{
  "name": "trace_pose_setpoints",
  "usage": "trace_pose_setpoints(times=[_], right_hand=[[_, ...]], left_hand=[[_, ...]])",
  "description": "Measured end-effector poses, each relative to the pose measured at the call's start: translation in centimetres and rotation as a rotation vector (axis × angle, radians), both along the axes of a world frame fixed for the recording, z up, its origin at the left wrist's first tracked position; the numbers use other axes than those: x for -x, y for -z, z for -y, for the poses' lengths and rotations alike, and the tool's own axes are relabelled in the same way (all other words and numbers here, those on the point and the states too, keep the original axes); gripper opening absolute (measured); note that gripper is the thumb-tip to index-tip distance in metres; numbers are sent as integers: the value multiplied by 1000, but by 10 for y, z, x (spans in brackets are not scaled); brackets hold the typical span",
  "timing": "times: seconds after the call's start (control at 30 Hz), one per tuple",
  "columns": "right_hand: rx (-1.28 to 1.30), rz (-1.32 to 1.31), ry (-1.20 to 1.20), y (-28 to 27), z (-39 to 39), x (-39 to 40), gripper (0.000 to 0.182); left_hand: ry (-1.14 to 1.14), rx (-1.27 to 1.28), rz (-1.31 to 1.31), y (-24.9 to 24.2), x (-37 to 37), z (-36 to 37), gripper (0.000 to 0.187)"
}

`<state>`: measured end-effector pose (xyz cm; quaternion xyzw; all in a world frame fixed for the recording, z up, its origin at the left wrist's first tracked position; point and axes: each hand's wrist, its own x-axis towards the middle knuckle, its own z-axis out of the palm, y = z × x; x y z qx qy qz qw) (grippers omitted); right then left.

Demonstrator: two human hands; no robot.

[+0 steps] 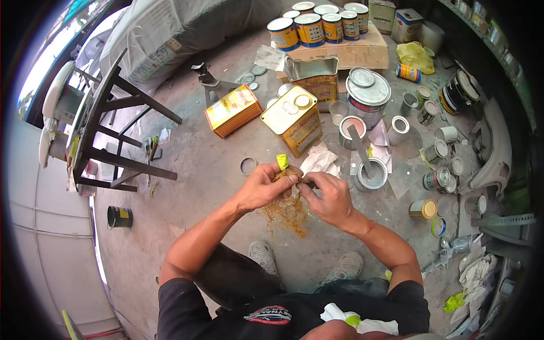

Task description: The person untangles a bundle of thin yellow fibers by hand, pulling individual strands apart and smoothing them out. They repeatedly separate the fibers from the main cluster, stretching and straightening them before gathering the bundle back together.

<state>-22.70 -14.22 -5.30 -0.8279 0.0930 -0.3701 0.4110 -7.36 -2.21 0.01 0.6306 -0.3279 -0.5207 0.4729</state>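
My left hand (262, 186) and my right hand (327, 197) meet above the concrete floor, both pinching a tangled wad of tan fibrous thread (288, 211) that hangs down between them. A small yellow-green tag (281, 161) sticks up from the top of the wad at my left fingertips. Just beyond my hands stands a yellow rectangular tin (293, 118) with a round cap, and white crumpled paper (318, 160) lies beside it. My feet in grey shoes (264, 255) show below the hands.
An open paint can with a stir stick (370, 172) sits to the right, with several small cans (437, 179) around it. A cardboard box with a row of paint cans (317, 27) stands at the back. A dark wooden stool (113, 119) lies left; a black can (120, 216) stands nearby.
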Motion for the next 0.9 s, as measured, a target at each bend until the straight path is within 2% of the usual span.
trace_pose_setpoints(times=[0.03,0.1,0.13,0.2,0.27,0.33,0.37,0.4,0.43,0.47,0.5,0.53,0.57,0.63,0.67,0.7,0.73,0.8,0.83,0.87,0.9], right_hand=[[0,1,-4,-2,-1,1,14],[-336,-177,-40,-8,-3,3,13],[-335,-180,-44,-6,0,3,13],[145,-79,-74,-3,10,0,17],[145,-31,-33,-2,10,-1,17],[147,11,6,-2,11,0,16],[-100,-61,-74,-3,12,2,16],[-348,-133,-153,-5,12,5,15],[-348,-137,-157,-6,14,7,15],[-833,-158,-375,-9,18,9,20],[-1319,-176,-591,-12,22,13,24],[-1389,-294,-708,-23,30,18,28],[-1387,-300,-719,-33,38,26,28],[-1198,-695,-771,-45,55,45,27],[-1095,-705,-751,-45,64,61,25],[-993,-708,-731,-41,71,73,25],[-996,-704,-745,-36,74,78,25],[-499,-774,-609,-27,74,83,25],[-503,-772,-619,-17,71,80,25],[-632,-730,-556,1,69,76,25],[-756,-682,-484,15,68,72,25]], left_hand=[[12,20,66,1,0,-1,26],[2,5,162,8,0,-2,24],[-7,-10,255,10,1,-2,22],[18,35,218,9,2,-3,22],[47,80,184,9,0,-3,24],[144,-48,400,12,-6,-5,25],[140,-48,395,12,-7,-5,25],[129,-114,550,7,-7,-3,24],[117,-181,704,3,-9,-1,24],[112,-184,699,4,-14,0,24],[87,-75,972,7,-23,-1,21],[54,38,1246,11,-34,-2,18],[-1,-22,1378,15,-48,-8,16],[-132,-107,1585,24,-92,-26,16],[-211,-131,1657,28,-114,-40,16],[-214,-144,1663,34,-130,-54,16],[-292,-201,1678,37,-142,-67,12],[-367,-273,1696,52,-158,-81,9],[-406,-214,1279,58,-161,-82,10],[-431,-145,860,64,-163,-81,11],[-428,-139,861,62,-157,-75,11]])
